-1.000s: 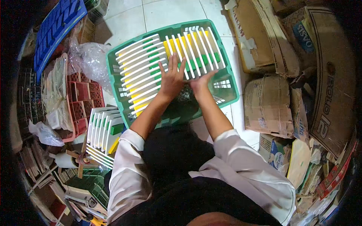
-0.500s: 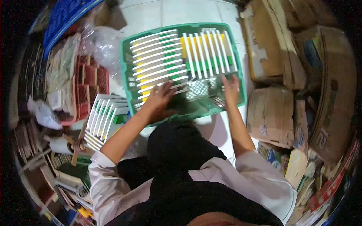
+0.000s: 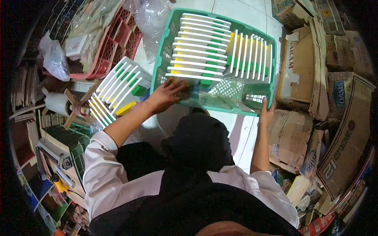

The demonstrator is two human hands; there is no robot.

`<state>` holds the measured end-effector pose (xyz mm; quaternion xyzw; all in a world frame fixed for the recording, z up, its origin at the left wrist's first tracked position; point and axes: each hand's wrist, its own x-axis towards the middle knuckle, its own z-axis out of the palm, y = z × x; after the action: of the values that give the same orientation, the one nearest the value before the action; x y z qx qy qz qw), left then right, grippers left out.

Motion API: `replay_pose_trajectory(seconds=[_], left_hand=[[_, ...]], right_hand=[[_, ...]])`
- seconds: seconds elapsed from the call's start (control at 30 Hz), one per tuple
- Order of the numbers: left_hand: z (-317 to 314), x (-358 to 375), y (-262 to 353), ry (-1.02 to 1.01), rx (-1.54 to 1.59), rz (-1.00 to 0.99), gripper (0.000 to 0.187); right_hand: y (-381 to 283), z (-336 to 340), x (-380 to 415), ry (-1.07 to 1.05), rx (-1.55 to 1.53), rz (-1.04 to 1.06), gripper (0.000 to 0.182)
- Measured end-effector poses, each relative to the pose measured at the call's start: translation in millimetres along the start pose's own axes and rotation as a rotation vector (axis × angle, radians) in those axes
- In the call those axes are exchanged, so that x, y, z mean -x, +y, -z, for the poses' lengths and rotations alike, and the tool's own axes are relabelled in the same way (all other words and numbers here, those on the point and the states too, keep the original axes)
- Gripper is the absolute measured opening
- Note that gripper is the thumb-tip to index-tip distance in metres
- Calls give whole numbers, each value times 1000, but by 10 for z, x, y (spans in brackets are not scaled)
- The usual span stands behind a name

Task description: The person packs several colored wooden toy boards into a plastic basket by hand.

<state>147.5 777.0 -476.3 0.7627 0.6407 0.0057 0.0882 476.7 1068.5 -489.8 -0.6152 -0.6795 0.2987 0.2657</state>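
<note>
A green plastic crate point(image 3: 158, 59) stands on the floor in front of me. Inside, a row of flat white-edged boards point(image 3: 199, 67) with green and yellow parts fills the left side, and a second row of boards point(image 3: 252, 59) stands on the right. My left hand point(image 3: 168, 95) reaches over the crate's near left edge with fingers stretched, close to the nearest board. At the near right corner, my right hand point(image 3: 266, 113) grips the rim, thumb on top and most fingers hidden. The crate's lattice bottom shows between the hands.
More white-edged boards point(image 3: 122, 84) stand in a stack on the floor at left, beside a roll on a wooden stand point(image 3: 61, 105). A red crate point(image 3: 114, 43) holds plastic-wrapped items. Cardboard boxes point(image 3: 293, 133) line the right side. Clear plastic wrap point(image 3: 153, 23) lies behind.
The crate now appears farther right and turned clockwise in view. My right hand has gone from inside the crate to its near right corner. My left hand has drawn back to the near edge.
</note>
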Motion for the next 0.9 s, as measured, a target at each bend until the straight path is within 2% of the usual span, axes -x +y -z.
replay_pose_trajectory(seconds=[0.03,0.1,0.13,0.17,0.2,0.23,0.27,0.3,0.33,0.37,0.43,0.47,0.53,0.57,0.6,0.63,0.67,0.73,0.77,0.83,0.87,0.9], left_hand=[[-3,27,-55,29,33,44,38],[-19,56,-50,9,2,83,41],[-33,61,-30,63,-10,122,44],[-2,44,-52,122,-32,158,49],[292,65,-12,22,97,194,67],[510,89,18,32,119,219,84],[714,156,28,69,157,245,85],[906,256,38,101,193,267,86],[1063,377,64,112,175,293,86],[1201,506,105,137,179,325,87],[1535,767,267,173,175,381,88],[1741,910,396,160,178,426,80],[2023,1169,618,150,184,489,73],[2122,1296,705,138,271,562,72],[2165,1409,761,127,357,632,71],[2158,1504,802,130,360,645,71],[2140,1594,837,147,421,695,70],[2083,1810,865,186,614,760,69],[2117,1845,851,191,620,765,69],[2219,1906,820,257,593,826,69],[2214,1925,800,269,586,819,70],[2199,1932,800,265,590,821,70]], right_hand=[[-78,9,52,-7,-1,4,71],[-264,62,157,-163,61,-94,80],[-57,57,60,-165,112,-14,83],[126,22,-59,-159,155,72,86],[-112,-18,25,11,427,22,92],[-640,-39,72,53,453,192,98],[-1028,-195,9,61,303,559,95],[-1597,-484,91,-73,-235,567,88],[-1982,-817,26,-77,-92,779,81],[-2417,-1249,-11,-377,-372,639,80],[-3292,-2025,78,-433,-338,810,91],[-3585,-2551,29,-434,-287,865,96],[-3992,-3255,22,-368,-246,806,83],[-4059,-3561,-88,-383,-251,818,83],[-4075,-3837,-254,-613,-283,664,68],[-4116,-3888,-250,-837,-302,496,53],[-4075,-3921,-234,-846,-296,499,53],[-4051,-3500,-17,-850,-539,358,26],[-3987,-3354,79,-856,-532,362,26],[-3849,-3177,211,-882,-783,310,12],[-3726,-3330,169,-887,-777,306,12],[-3516,-3610,57,-890,-620,471,11]])
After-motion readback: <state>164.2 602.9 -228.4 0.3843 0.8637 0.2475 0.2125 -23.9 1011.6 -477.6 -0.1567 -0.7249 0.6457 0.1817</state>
